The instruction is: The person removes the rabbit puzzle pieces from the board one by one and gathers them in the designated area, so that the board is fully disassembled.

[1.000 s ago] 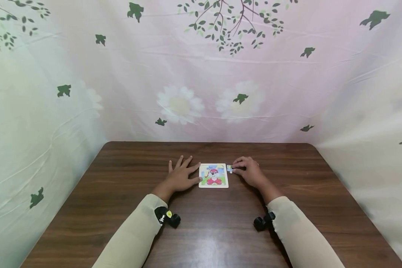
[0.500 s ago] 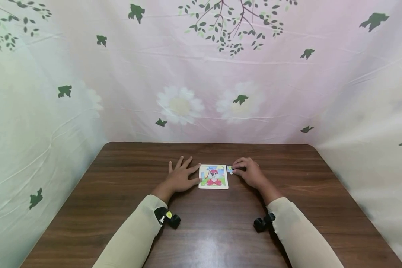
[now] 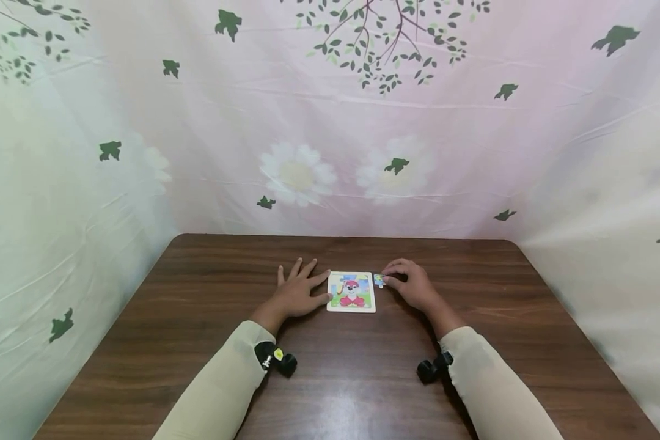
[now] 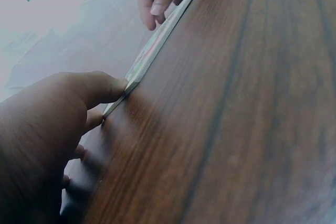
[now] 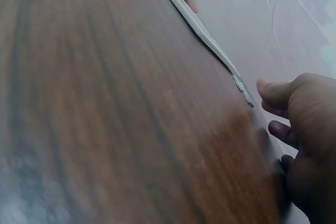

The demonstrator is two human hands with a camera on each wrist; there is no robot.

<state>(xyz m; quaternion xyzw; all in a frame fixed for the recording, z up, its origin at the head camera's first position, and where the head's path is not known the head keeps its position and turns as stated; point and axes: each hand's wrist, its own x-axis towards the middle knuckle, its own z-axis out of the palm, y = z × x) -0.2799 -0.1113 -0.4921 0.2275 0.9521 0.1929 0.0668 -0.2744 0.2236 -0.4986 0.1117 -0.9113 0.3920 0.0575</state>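
Note:
A small square picture puzzle (image 3: 351, 292) with a white border lies flat on the table, showing a pink-and-white cartoon animal. My left hand (image 3: 296, 294) rests at its left side, fingers spread; thumb and index fingertip touch that edge. In the left wrist view the thumb (image 4: 107, 88) presses against the near corner. Right beside the puzzle's right edge lies a small blue jigsaw piece (image 3: 379, 280). My right hand (image 3: 409, 284) is over the piece's right side, fingers bent loosely. In the right wrist view its thumb (image 5: 275, 93) stands a little off the piece (image 5: 242, 91).
The brown wooden table (image 3: 335, 379) reaches back to a printed cloth backdrop (image 3: 330, 122) with leaves, birds and flowers, which also hangs at both sides. Black wrist cameras sit at both cuffs, the left one (image 3: 286, 365) and the right one (image 3: 428, 370).
The whole head view has shifted slightly downward. Both hands, the puzzle and the loose piece stay nearly in place; a bit more of the piece shows by the right fingertips.

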